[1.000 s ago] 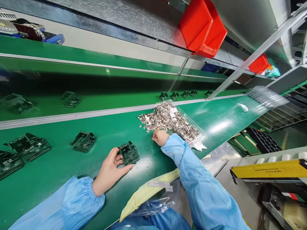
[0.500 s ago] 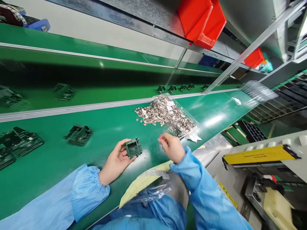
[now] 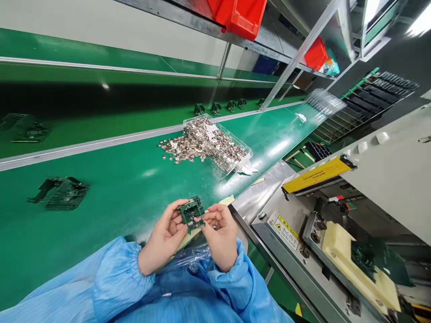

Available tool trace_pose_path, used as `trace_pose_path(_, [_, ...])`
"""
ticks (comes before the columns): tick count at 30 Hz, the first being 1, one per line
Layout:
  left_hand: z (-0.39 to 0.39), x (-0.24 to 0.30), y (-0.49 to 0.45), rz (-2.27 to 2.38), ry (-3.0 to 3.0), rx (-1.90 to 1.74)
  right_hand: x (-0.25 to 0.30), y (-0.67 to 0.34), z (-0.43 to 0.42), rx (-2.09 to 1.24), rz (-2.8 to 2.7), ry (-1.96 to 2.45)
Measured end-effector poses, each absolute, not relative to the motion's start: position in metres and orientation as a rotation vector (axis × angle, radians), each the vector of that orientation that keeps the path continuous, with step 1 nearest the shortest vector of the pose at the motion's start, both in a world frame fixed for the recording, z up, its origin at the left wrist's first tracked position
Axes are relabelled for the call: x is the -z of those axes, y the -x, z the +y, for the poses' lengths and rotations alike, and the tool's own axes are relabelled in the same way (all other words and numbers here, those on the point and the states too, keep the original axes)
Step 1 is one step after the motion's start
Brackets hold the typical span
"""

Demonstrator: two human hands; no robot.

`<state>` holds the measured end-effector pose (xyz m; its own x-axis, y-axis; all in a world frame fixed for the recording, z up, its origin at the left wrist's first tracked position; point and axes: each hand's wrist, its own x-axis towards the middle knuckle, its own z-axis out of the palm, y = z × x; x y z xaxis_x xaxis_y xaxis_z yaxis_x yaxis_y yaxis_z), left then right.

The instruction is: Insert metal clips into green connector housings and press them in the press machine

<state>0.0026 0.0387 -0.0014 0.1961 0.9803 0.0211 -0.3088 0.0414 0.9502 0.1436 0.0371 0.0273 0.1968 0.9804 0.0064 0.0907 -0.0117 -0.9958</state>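
Low at frame centre, a square dark-green circuit board (image 3: 192, 210) is clamped in the left hand (image 3: 164, 236); its right edge is touched by the right hand (image 3: 220, 234), grip unclear. Apparently edge work is underway; steady support seems needed next.

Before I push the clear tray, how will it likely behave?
The clear tray looks stiff, with straight walls. Its heap of small metal pieces probably makes it heavy. More may slide off, since many lie loose beside it.
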Motion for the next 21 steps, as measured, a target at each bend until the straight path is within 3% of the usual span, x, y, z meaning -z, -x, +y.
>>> trace_pose_path(15, [0.033,0.004,0.001,1.01,-1.238,-1.179,-0.024,-0.138,0.025,-0.916,-1.241,1.487])
trace_pose_path(21, [0.031,-0.002,-0.002,1.089,-1.199,-1.174,-0.022,-0.139,0.028,-1.11,-1.037,1.301])
